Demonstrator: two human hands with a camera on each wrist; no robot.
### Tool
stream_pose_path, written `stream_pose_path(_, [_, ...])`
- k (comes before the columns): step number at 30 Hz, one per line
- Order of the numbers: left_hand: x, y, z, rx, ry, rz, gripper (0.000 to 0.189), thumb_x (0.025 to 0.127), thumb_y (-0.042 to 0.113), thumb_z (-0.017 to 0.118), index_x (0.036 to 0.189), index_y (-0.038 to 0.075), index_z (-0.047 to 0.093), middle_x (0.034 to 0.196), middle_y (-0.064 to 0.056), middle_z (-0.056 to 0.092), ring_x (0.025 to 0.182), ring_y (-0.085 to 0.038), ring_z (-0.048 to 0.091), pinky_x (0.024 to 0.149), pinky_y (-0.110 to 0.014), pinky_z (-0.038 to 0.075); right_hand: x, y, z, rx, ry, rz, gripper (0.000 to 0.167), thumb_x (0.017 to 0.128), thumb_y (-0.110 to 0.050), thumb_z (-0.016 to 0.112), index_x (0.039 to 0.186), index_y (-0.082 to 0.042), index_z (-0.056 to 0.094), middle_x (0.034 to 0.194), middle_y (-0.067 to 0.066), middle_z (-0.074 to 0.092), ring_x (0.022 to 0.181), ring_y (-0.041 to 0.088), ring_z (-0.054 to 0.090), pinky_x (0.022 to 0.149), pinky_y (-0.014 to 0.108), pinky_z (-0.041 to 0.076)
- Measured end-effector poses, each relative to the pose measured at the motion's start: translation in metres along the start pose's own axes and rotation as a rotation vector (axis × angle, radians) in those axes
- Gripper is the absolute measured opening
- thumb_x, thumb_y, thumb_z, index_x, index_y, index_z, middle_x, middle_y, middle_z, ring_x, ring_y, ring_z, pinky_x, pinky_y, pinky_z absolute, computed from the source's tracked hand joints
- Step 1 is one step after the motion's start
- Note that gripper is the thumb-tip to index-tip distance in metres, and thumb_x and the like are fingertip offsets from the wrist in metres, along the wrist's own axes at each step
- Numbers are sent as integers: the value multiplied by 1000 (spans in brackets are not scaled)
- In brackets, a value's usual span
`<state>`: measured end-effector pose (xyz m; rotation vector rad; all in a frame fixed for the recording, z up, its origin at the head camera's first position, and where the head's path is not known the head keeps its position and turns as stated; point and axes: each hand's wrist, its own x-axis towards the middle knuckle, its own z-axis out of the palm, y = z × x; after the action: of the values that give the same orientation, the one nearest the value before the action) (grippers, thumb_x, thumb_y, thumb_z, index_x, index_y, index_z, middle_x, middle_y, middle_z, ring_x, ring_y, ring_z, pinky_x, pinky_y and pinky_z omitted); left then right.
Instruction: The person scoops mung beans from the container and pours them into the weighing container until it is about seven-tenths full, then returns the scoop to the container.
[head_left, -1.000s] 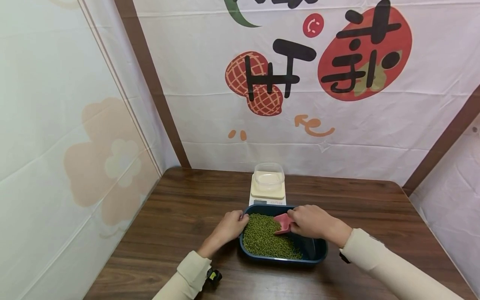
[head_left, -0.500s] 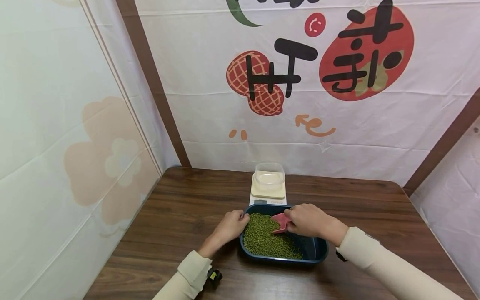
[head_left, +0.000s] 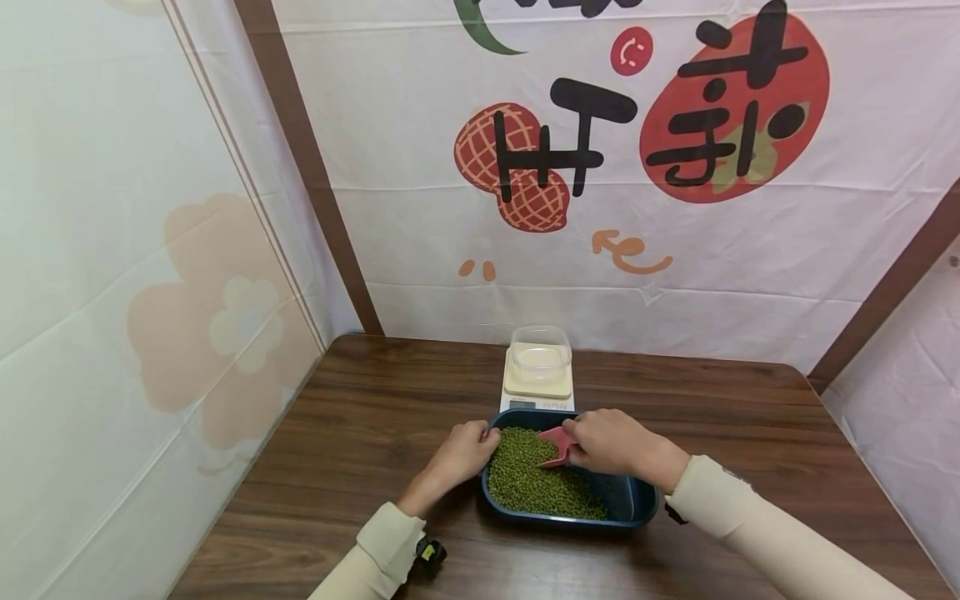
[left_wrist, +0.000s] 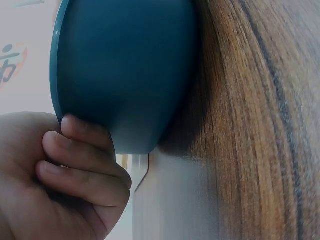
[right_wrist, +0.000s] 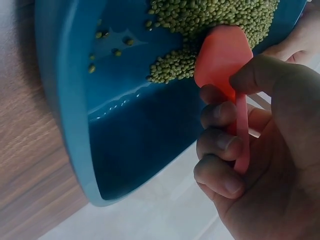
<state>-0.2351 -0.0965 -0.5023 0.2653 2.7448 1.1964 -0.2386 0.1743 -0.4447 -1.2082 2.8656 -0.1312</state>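
A dark blue tub (head_left: 562,522) holds a heap of green mung beans (head_left: 528,483), piled mostly toward its left side. At the tub's left end my left hand (head_left: 462,454) grips the rim, with curled fingers (left_wrist: 82,157) against the outer wall in the left wrist view. My right hand (head_left: 611,446) holds a pink scoop (head_left: 557,447) by its handle, fingers wrapped round it. The scoop's front edge is pushed into the beans. In the right wrist view the scoop (right_wrist: 222,55) shows its rounded side, so its load is hidden.
Behind the tub stands a white kitchen scale (head_left: 536,387) bearing a clear plastic container (head_left: 540,354). All of it rests on a brown wooden table (head_left: 390,417). A printed cloth (head_left: 420,225) hangs at the table's back edge, and a pale cloth (head_left: 97,333) on the left.
The right hand has slid slightly left, pushing the scoop a little further into the beans. The left hand keeps its hold on the tub's rim.
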Motion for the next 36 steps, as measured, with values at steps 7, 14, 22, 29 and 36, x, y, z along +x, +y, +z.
stream_pose_path(7, [1, -2, 1, 4, 1, 6, 37, 110, 22, 52, 73, 14, 48, 62, 2, 48, 53, -12, 46, 52, -26, 37, 5, -4, 1, 3, 1, -6, 13, 97, -16, 69, 88, -16, 59, 66, -9, 40, 56, 5, 27, 53, 26, 23])
stream_pose_path(14, [3, -8, 1, -16, 3, 45, 38, 110, 24, 50, 73, 14, 48, 62, 3, 48, 53, -12, 47, 52, -28, 37, 10, -7, 2, -9, 17, -18, 17, 95, -16, 70, 85, -18, 57, 66, -9, 42, 55, 6, 29, 53, 27, 27])
stream_pose_path(22, [13, -24, 9, -12, 14, 60, 39, 110, 27, 50, 73, 14, 48, 62, 0, 51, 53, -15, 50, 50, -30, 40, 15, -9, 6, 26, -12, -17, 15, 99, -16, 68, 88, -17, 58, 66, -8, 43, 54, 5, 30, 53, 26, 27])
stream_pose_path(29, [6, -14, 3, -32, 24, 80, 40, 110, 28, 51, 72, 15, 48, 63, 3, 49, 54, -12, 47, 53, -28, 37, 19, -12, 7, 32, -3, -28, 15, 101, -17, 68, 88, -17, 60, 66, -8, 46, 53, 5, 33, 53, 26, 31])
stream_pose_path(36, [11, -19, 8, 1, 30, 57, 39, 111, 29, 51, 74, 14, 49, 63, 2, 49, 54, -13, 48, 50, -29, 38, 26, -17, 7, 29, -34, -30, 17, 102, -19, 68, 88, -17, 58, 68, -7, 48, 54, 6, 36, 54, 27, 33])
